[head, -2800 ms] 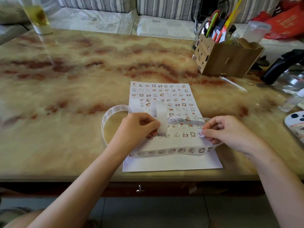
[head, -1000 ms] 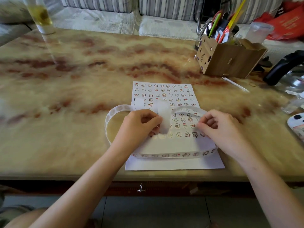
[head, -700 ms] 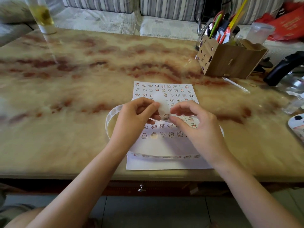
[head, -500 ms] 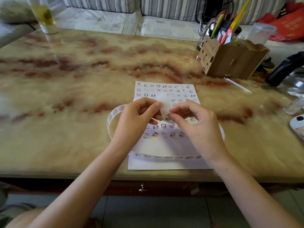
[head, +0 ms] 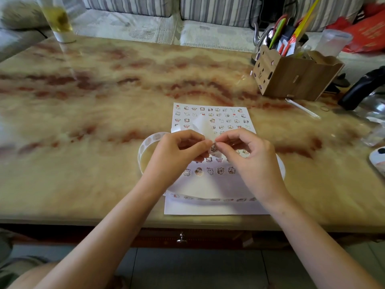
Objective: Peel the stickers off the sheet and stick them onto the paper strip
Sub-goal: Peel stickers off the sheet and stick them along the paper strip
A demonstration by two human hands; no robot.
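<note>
**As Two Hands Meet Over One Sheet, One Sticker Sits Between the Fingertips**

Where the bench [head: 93, 105] runs far left, one glass [head: 57, 19] of yellow drink stands alone. Nearer the middle, one paper strip [head: 149, 138] curls in a loop around the lower part of the one sticker sheet [head: 225, 115], and its near arc carries a row of stickers. The left hand [head: 175, 157] pinches a raised end of that strip between thumb and fingers. One sticker [head: 213, 147] shows just between the two sets of fingertips. The right hand [head: 252, 161] has thumb and forefinger pinched at it, with the other fingers loosely curled. Below the hands, five stickers show in the sheet's nearest printed row. Far right stand one wooden box [head: 291, 80] of pens [head: 277, 32] and one black-handled kettle [head: 358, 90].
</note>
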